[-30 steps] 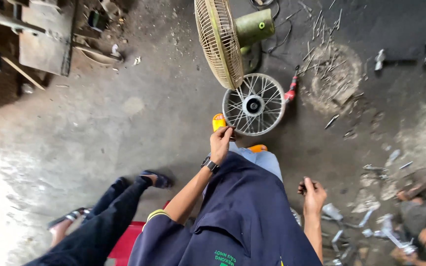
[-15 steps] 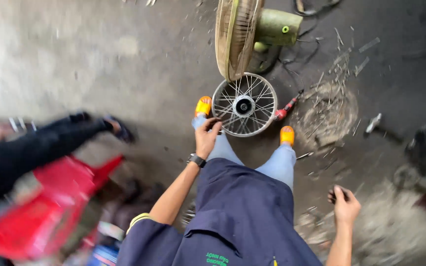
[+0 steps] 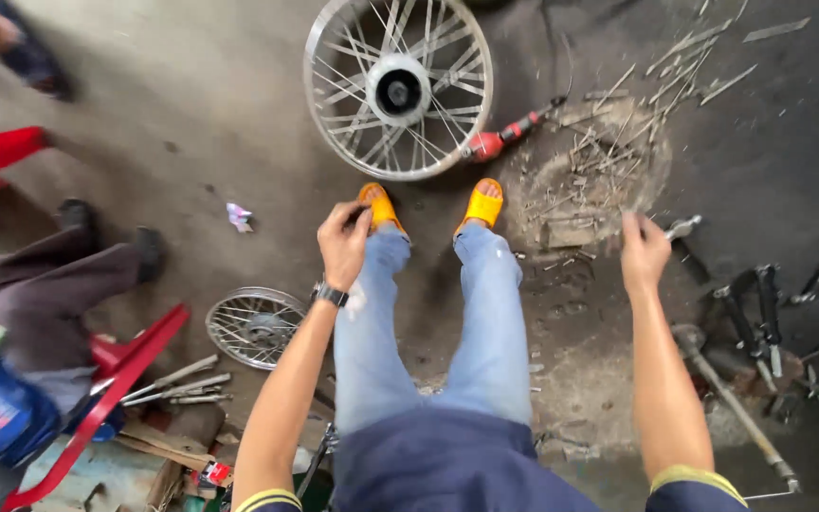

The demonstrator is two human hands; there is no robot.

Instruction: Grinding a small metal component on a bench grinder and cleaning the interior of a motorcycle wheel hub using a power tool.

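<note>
Nothing is seen to be gripped by the left hand [image 3: 344,243], which is held in the air with the fingers curled in loosely above the left knee and the yellow sandal [image 3: 378,205]; a dark wristwatch [image 3: 331,295] is worn on that wrist. Held pinched in the right hand [image 3: 644,251] is a small metal piece [image 3: 682,227], its bright end seen sticking out to the right of the closed fingers; what kind of part it is cannot be told. Both hands are kept apart, one on each side of the legs in light blue jeans [image 3: 433,322], and a second yellow sandal [image 3: 483,202] is seen on the right foot. Just ahead of the sandals a large spoked wheel [image 3: 398,87] is laid flat on the concrete floor [image 3: 191,123], clear of both hands. A red-handled tool [image 3: 504,135] is found at the wheel's right edge. Loose spokes and metal scraps [image 3: 609,142] are scattered near it, to the right. A smaller spoked wheel [image 3: 256,327] is noted on the floor to the left of the left arm, near a red plastic chair [image 3: 111,389]. Dark tools and a long metal rod [image 3: 737,403] are spread on the floor beside the right forearm. Another person's legs and dark shoes [image 3: 106,237] are seen at the left edge.
</note>
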